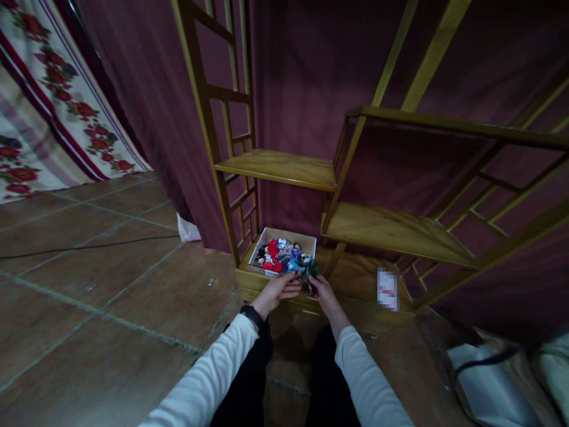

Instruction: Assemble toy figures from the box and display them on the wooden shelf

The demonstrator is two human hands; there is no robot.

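A shallow white box (312,243) on the lowest shelf is filled with small colourful figures (282,254) in red, blue, white and black. Just off its front right corner, a dark green and brown small figure (307,274) is held between my two hands; its exact shape is too small and dim to make out. My right hand (324,292) is closed on its right side. From the left, my left hand (280,290) meets it with thumb and fingertips, close to the box's front edge. A dark band circles my left wrist.
The wooden shelf unit (280,166) has staggered boards; one shelf board (391,231) juts out at right, above the low one. A blurred white card (387,289) is on the low shelf. A black cable (89,246) crosses the tiled floor. Dark red curtain (293,89) hangs behind.
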